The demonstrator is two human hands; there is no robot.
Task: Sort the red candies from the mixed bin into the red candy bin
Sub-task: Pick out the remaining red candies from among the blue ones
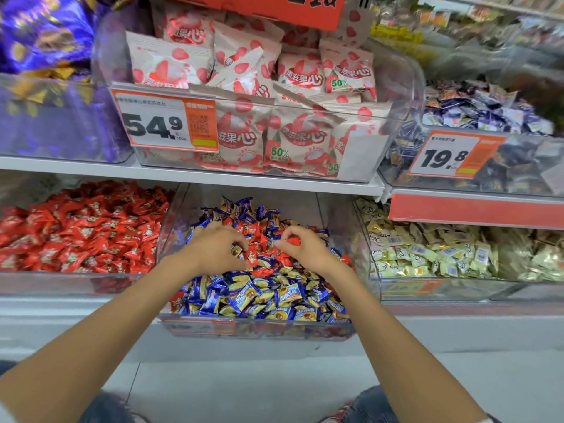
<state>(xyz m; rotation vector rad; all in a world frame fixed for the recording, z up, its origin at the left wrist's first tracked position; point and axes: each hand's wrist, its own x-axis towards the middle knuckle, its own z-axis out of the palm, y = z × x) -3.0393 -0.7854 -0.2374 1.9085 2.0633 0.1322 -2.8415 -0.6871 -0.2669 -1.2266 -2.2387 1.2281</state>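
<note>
Two bare forearms reach in from the near edge, above denim-clad knees (pixel 370 406). The left hand (pixel 213 251) is curled over the middle of the mixed bin (pixel 259 329). Its fingers and thumb pinch a red candy (pixel 252 256) just right of the fingertips, long axis running near to far, one twisted end pointing at the camera. The right hand (pixel 309 253) hooks thumb and forefinger round a second red candy (pixel 293 241). This one is tucked under the fingers and mostly hidden, so its lie is hard to tell, perhaps crosswise. Blue and gold wrappers (pixel 268 296) fill the near half. The red candy bin (pixel 61 282) stands just left, touching the mixed bin.
</note>
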